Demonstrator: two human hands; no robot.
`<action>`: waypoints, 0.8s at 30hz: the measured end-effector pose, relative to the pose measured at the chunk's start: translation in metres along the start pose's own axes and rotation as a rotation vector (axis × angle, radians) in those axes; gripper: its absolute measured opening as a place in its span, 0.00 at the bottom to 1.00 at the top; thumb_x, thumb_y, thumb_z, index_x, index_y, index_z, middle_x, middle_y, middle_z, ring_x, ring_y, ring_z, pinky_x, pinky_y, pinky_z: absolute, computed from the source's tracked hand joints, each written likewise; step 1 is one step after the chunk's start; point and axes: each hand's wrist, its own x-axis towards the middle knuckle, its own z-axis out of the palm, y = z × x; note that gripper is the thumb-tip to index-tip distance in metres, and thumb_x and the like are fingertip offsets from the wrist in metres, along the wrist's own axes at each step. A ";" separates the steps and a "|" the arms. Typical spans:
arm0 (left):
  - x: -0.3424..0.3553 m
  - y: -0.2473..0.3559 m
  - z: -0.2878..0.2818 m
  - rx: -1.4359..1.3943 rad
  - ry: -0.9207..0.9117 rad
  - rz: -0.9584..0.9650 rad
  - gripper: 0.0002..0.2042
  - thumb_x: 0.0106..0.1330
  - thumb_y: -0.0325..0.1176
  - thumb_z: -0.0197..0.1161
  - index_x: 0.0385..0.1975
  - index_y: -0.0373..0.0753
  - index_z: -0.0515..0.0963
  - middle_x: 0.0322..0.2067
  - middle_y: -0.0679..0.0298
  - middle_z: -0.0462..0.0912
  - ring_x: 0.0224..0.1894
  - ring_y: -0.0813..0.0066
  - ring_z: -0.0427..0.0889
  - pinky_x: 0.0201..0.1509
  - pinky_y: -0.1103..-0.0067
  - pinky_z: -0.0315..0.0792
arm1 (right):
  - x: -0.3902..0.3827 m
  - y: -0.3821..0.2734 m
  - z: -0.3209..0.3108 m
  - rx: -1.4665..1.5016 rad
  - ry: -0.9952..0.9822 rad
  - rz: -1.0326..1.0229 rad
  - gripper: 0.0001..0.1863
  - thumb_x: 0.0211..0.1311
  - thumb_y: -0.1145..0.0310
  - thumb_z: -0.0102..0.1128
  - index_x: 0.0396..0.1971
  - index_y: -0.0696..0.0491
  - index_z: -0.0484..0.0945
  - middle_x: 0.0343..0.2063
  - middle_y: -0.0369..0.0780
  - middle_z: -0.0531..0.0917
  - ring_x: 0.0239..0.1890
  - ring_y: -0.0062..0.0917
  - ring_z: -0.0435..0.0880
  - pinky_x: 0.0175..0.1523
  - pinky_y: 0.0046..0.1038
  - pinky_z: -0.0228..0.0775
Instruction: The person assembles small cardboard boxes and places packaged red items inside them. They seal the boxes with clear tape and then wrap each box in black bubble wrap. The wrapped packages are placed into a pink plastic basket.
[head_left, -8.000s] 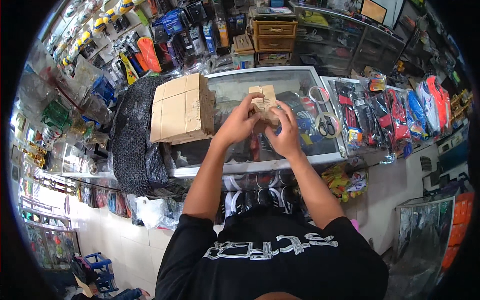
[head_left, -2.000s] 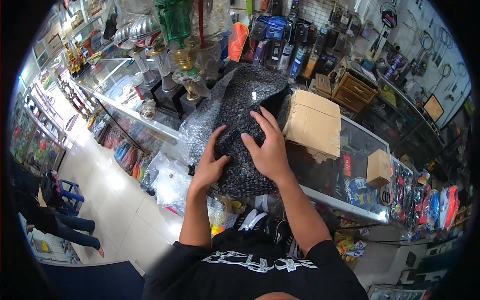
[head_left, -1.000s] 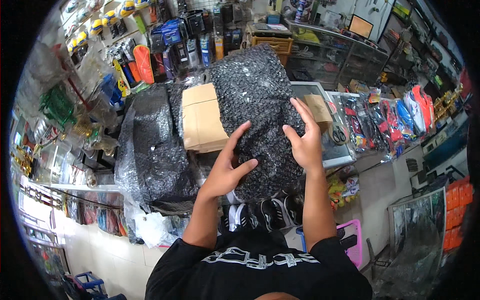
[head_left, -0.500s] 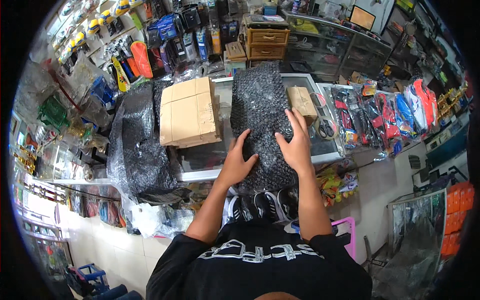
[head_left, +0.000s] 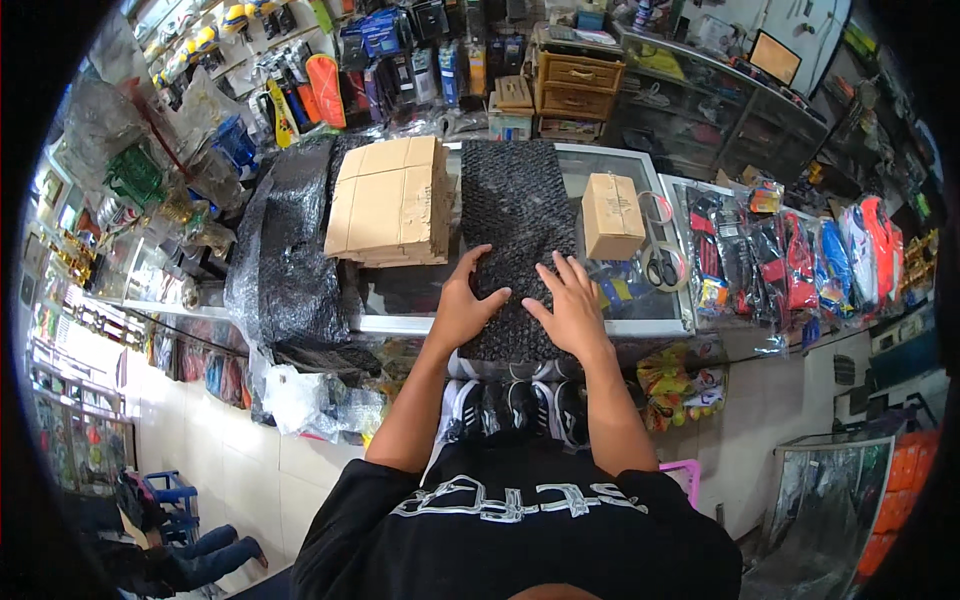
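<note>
At a glass-topped surface [head_left: 400, 292] in a shop, you rest both hands on a strip of black bubble wrap [head_left: 517, 200] that runs from the far edge to just past the near one. Your left grip [head_left: 466, 312] is open along the strip's left edge, thumb reaching inward, while your right grip [head_left: 574, 312] lies open and palm down at its right side, fingers spread; neither is closed on anything. The wrap lies between a stack of tan cardboard [head_left: 385, 200] on your left and a small cardboard box [head_left: 612, 220] on your right, with scissors [head_left: 656, 272] beyond the box. Another bulky mass of black bubble wrap [head_left: 290, 240] sits past the stack, plastic-wrapped goods [head_left: 770, 260] fill the far right, and dark shoes with white stripes [head_left: 545, 410] show below the near edge
</note>
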 end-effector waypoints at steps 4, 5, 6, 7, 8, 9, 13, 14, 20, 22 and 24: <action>-0.005 -0.020 0.002 -0.070 0.106 0.049 0.34 0.59 0.30 0.80 0.68 0.40 0.77 0.56 0.49 0.84 0.60 0.53 0.80 0.69 0.64 0.73 | -0.001 0.001 0.001 -0.021 0.021 0.011 0.36 0.71 0.50 0.72 0.73 0.53 0.77 0.78 0.51 0.68 0.81 0.49 0.63 0.80 0.53 0.59; -0.007 -0.020 0.002 -0.033 0.130 0.024 0.34 0.59 0.28 0.80 0.68 0.41 0.77 0.57 0.50 0.83 0.61 0.55 0.79 0.70 0.66 0.72 | -0.002 0.002 0.001 -0.020 0.022 0.007 0.36 0.71 0.50 0.72 0.73 0.53 0.77 0.78 0.51 0.68 0.81 0.49 0.63 0.80 0.53 0.60; -0.010 -0.020 0.000 0.005 0.154 -0.002 0.34 0.59 0.26 0.79 0.68 0.41 0.77 0.57 0.52 0.82 0.62 0.57 0.79 0.71 0.67 0.71 | -0.002 0.002 0.000 -0.013 0.027 0.003 0.36 0.70 0.50 0.72 0.72 0.54 0.78 0.78 0.51 0.69 0.81 0.49 0.63 0.80 0.52 0.60; -0.013 -0.015 -0.001 0.039 0.180 -0.027 0.34 0.59 0.24 0.79 0.68 0.42 0.78 0.58 0.53 0.82 0.63 0.58 0.78 0.71 0.69 0.69 | -0.003 0.003 0.000 -0.003 0.028 -0.003 0.36 0.70 0.50 0.72 0.72 0.54 0.78 0.78 0.52 0.69 0.81 0.49 0.63 0.80 0.52 0.60; -0.014 -0.014 -0.002 0.072 0.186 0.003 0.34 0.59 0.24 0.78 0.68 0.43 0.78 0.61 0.53 0.80 0.66 0.57 0.75 0.74 0.67 0.67 | -0.003 0.005 0.000 0.007 0.029 -0.009 0.36 0.70 0.50 0.72 0.72 0.54 0.78 0.78 0.52 0.69 0.81 0.49 0.63 0.80 0.52 0.60; -0.016 -0.013 -0.002 0.106 0.193 0.033 0.34 0.59 0.23 0.77 0.69 0.43 0.78 0.63 0.52 0.78 0.69 0.55 0.72 0.76 0.65 0.65 | -0.004 0.006 -0.001 0.018 0.030 -0.014 0.36 0.70 0.50 0.72 0.72 0.54 0.78 0.78 0.52 0.69 0.81 0.49 0.63 0.81 0.51 0.60; -0.021 -0.001 -0.002 0.202 0.173 0.147 0.34 0.59 0.22 0.76 0.69 0.44 0.79 0.72 0.52 0.71 0.77 0.47 0.63 0.82 0.58 0.58 | -0.009 0.009 -0.002 0.034 0.056 -0.033 0.35 0.71 0.51 0.72 0.71 0.54 0.78 0.78 0.52 0.69 0.81 0.49 0.63 0.81 0.50 0.59; -0.018 -0.011 -0.002 0.223 0.131 0.214 0.31 0.61 0.26 0.75 0.68 0.45 0.82 0.74 0.52 0.73 0.79 0.45 0.64 0.84 0.57 0.57 | -0.010 0.007 -0.004 0.030 0.057 -0.013 0.34 0.70 0.54 0.73 0.71 0.53 0.79 0.78 0.50 0.70 0.81 0.48 0.64 0.82 0.48 0.59; -0.016 -0.018 0.008 0.386 -0.050 0.210 0.25 0.66 0.35 0.75 0.65 0.45 0.85 0.74 0.53 0.76 0.82 0.47 0.64 0.83 0.53 0.56 | -0.012 0.008 -0.002 0.018 0.070 0.012 0.34 0.68 0.54 0.74 0.71 0.50 0.80 0.78 0.48 0.70 0.81 0.47 0.64 0.82 0.48 0.59; -0.015 -0.017 0.010 0.419 -0.069 0.201 0.25 0.66 0.36 0.75 0.65 0.45 0.84 0.75 0.53 0.74 0.82 0.47 0.63 0.83 0.51 0.55 | -0.013 0.008 -0.003 0.026 0.056 0.010 0.34 0.70 0.51 0.72 0.72 0.50 0.79 0.79 0.49 0.69 0.82 0.47 0.62 0.82 0.50 0.57; -0.013 -0.019 0.007 0.418 -0.099 0.194 0.25 0.67 0.37 0.75 0.65 0.45 0.84 0.76 0.52 0.73 0.83 0.47 0.62 0.83 0.50 0.55 | -0.016 0.012 0.000 0.052 0.099 -0.019 0.33 0.70 0.51 0.72 0.70 0.49 0.80 0.77 0.48 0.71 0.80 0.47 0.63 0.82 0.49 0.56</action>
